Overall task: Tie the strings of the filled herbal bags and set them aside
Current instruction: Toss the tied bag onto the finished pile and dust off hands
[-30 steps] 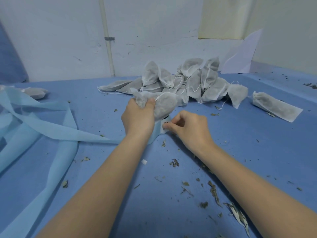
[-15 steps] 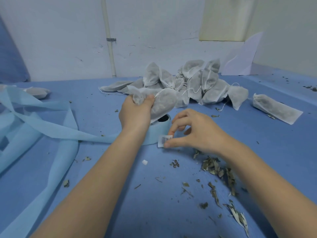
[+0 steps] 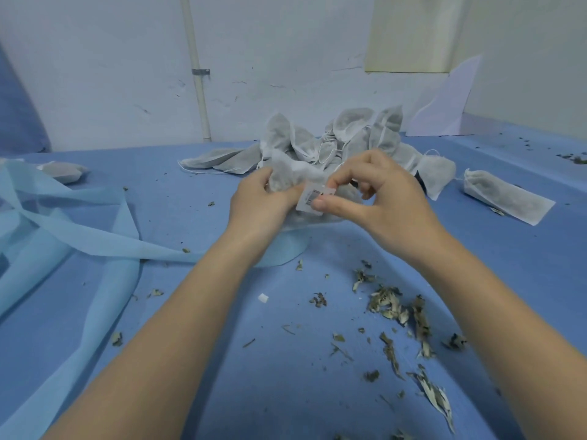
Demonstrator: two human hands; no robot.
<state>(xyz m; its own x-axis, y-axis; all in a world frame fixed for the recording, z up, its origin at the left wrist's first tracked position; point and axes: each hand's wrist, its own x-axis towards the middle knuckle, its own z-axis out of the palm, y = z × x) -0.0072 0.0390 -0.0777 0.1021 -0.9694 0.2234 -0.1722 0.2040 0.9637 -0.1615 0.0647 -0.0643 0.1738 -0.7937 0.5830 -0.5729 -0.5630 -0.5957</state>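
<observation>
Head: hands (image 3: 320, 198) cover herbal bag (image 3: 286, 176) strings.

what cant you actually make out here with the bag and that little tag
All in the head view:
- Print on the barcode tag: too small to read, and the right hand pinching it covers its lower corner.
- The bag the left hand holds: its neck and drawstring are hidden by both hands, so tied or untied cannot be told.
- Pale blue ribbon roll: mostly hidden behind the left wrist.
</observation>
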